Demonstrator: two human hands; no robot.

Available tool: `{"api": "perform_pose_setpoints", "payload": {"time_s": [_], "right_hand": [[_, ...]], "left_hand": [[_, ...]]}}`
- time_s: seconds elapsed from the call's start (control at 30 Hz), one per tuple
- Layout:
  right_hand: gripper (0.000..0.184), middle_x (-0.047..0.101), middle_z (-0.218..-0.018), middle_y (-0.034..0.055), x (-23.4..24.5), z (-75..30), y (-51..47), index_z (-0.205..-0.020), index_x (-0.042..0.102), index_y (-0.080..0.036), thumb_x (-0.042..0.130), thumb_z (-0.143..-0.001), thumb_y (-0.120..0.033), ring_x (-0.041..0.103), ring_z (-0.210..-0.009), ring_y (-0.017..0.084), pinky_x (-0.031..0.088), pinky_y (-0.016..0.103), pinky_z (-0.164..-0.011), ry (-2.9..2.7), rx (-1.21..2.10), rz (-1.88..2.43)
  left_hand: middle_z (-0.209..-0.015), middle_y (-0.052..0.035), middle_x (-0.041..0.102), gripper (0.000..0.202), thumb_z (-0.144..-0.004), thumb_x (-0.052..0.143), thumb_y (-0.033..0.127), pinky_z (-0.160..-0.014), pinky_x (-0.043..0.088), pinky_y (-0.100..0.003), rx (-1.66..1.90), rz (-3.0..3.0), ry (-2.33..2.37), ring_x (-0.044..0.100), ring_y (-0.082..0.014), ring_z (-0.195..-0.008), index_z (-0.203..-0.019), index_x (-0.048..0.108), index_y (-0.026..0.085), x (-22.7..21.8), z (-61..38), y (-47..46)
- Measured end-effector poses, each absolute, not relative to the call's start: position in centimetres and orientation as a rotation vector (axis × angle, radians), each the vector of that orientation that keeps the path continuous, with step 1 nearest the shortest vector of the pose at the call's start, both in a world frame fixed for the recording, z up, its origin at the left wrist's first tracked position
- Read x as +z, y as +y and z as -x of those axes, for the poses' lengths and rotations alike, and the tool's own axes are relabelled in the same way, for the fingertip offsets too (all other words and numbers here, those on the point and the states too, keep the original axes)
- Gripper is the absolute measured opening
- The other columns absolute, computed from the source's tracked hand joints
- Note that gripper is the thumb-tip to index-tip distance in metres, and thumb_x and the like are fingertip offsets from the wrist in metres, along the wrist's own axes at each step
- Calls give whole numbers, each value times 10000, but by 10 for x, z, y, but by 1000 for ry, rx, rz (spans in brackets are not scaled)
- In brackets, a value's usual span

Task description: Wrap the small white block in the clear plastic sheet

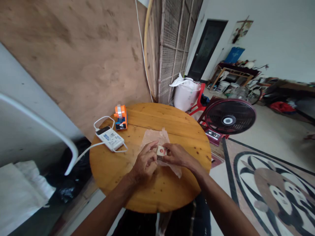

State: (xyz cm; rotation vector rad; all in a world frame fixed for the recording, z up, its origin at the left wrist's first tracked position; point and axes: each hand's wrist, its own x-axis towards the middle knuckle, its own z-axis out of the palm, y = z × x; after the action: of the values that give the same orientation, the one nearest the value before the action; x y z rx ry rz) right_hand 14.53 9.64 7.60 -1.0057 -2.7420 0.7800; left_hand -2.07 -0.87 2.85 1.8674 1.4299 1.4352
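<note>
A small pale box (161,151) with red print on its top is held between my hands above the round wooden table. My right hand (176,154) grips its right side, with thumb and fingers pinched around it. At the box's left edge is my left hand (147,161), its fingers mostly curled and the forefinger reaching along the far side. The left fingertips seem to touch the box, though part of their contact is hidden. Beneath both hands lies a crumpled, see-through plastic bag (151,135).
On the table (137,193), to the left, are a white power bank (114,141) with a looped cable and an orange-and-blue tape dispenser (121,117). A dark red fan (228,120) stands off the right edge. Behind is a white sack (186,95) by a red chair (199,103).
</note>
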Motion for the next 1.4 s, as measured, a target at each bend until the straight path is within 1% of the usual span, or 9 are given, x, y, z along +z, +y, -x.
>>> {"api": "perform_pose_setpoints", "payload": {"time_s": [0.27, 0.47, 0.67, 0.8, 0.93, 1.07, 1.23, 1.3, 1.4], "right_hand": [[403, 693, -1046, 67, 68, -146, 106, -1216, 616, -234, 594, -822, -316, 611, -861, 219, 411, 287, -731, -2719, 873, 797], [428, 668, -1135, 71, 73, -162, 117, -1126, 663, -215, 383, -950, -485, 595, -1040, 229, 445, 358, -909, -2386, 1348, 823], [633, 633, -1198, 72, 68, -177, 119, -1280, 553, -207, 727, -722, -450, 595, -1052, 233, 466, 340, -886, -2265, 1621, 822], [256, 632, -730, 10, 46, -170, 116, -840, 664, -163, 630, -769, -407, 552, -646, 140, 422, 244, -594, -2185, 1398, 918], [294, 478, -544, -25, 27, -164, 109, -619, 541, -174, 536, -765, -430, 421, -502, 105, 313, 226, -482, -2052, 1447, 1033], [248, 492, -573, -12, 22, -167, 105, -644, 547, -173, 533, -724, -408, 429, -510, 115, 329, 236, -493, -2020, 1450, 1067], [170, 555, -644, 15, 27, -173, 104, -676, 555, -173, 522, -763, -315, 488, -578, 134, 349, 239, -540, -2137, 1113, 1215], [115, 602, -716, 33, 32, -174, 98, -799, 597, -167, 529, -778, -258, 529, -635, 157, 377, 257, -590, -2238, 929, 1300], [316, 639, -1008, 110, 47, -170, 81, -1104, 581, -150, 551, -790, -178, 570, -857, 224, 408, 321, -744, -2363, 456, 1298]], "left_hand": [[-1308, -115, 536, 67, -788, 505, 180, -1018, 412, -410, 1475, -1728, 1590, 527, -248, -1181, -750, 558, 198, 25, 17, -2], [-1127, -88, 651, 121, -858, 506, 275, -923, 457, -306, 1469, -1521, 1626, 589, -208, -1100, -802, 579, 195, 17, 16, 10], [-975, -54, 682, 145, -843, 517, 298, -805, 480, -258, 1479, -1432, 1645, 635, -167, -889, -785, 576, 179, 10, 16, 23], [-839, -26, 663, 161, -828, 518, 308, -750, 469, -234, 1462, -1469, 1694, 613, -150, -799, -773, 587, 173, 8, 18, 27], [-759, -5, 638, 160, -813, 530, 307, -697, 457, -219, 1419, -1458, 1712, 588, -139, -738, -781, 607, 171, 5, 21, 28], [-743, -4, 620, 161, -806, 534, 302, -656, 444, -209, 1399, -1471, 1650, 568, -133, -714, -783, 611, 162, 4, 23, 28], [-720, 1, 603, 150, -797, 542, 287, -633, 429, -207, 1377, -1470, 1642, 544, -125, -680, -766, 608, 156, 10, 24, 28], [-721, 3, 605, 142, -794, 546, 279, -641, 426, -208, 1367, -1482, 1627, 542, -123, -681, -766, 612, 156, 12, 24, 28], [-717, 7, 604, 133, -786, 555, 270, -649, 423, -207, 1365, -1477, 1594, 537, -119, -677, -765, 615, 153, 13, 24, 29]]}}
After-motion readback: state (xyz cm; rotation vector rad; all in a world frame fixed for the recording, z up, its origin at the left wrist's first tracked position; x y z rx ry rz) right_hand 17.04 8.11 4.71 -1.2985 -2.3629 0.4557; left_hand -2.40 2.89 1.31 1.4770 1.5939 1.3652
